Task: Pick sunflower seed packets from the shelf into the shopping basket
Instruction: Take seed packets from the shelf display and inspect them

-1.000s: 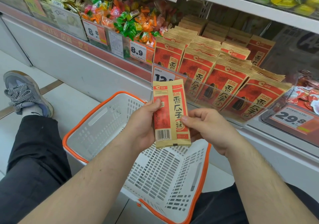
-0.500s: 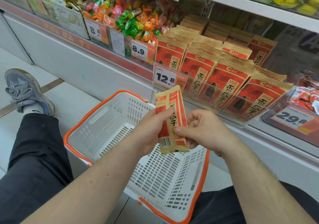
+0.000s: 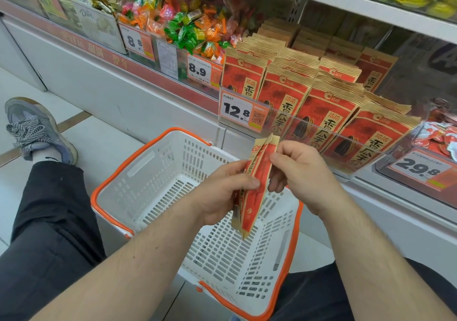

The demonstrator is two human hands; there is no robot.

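Nearest to us, our two forearms reach out over a white shopping basket (image 3: 158,184) with an orange rim, which sits on the floor between our legs in dark trousers (image 3: 49,222). Above the basket's far right corner we hold a sunflower seed packet (image 3: 254,192), red and tan, turned edge-on and hanging nearly upright, its lower tip over the basket's inside. Our left hand (image 3: 222,192) has its grip closed around the packet's left side, thumb laid across the red face. Our right hand (image 3: 301,175) pinches the packet's upper right edge between thumb and curled fingers. To the far left a grey shoe (image 3: 37,133) with striped laces rests on the tiled floor. Beyond the hands, the shelf (image 3: 371,7) carries rows of matching seed packets (image 3: 321,108) standing behind a clear plastic rail, with a price tag (image 3: 242,114) reading 12.8 at its left end. Further left lie heaps of bright wrapped sweets (image 3: 183,21).
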